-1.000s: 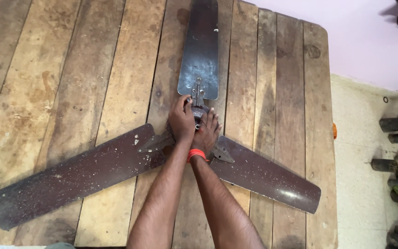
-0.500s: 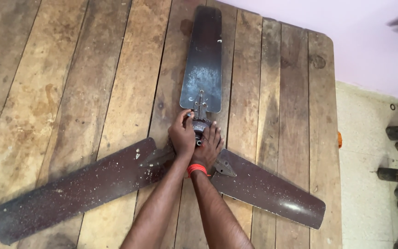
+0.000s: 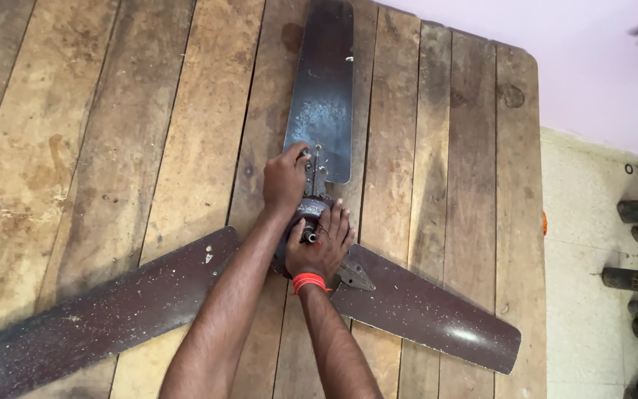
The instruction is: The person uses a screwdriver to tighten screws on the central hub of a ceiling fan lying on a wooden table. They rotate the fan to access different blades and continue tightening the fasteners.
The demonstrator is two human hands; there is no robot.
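Both hands (image 3: pixel 304 214) — on ceiling fan (image 3: pixel 319 222) hub.
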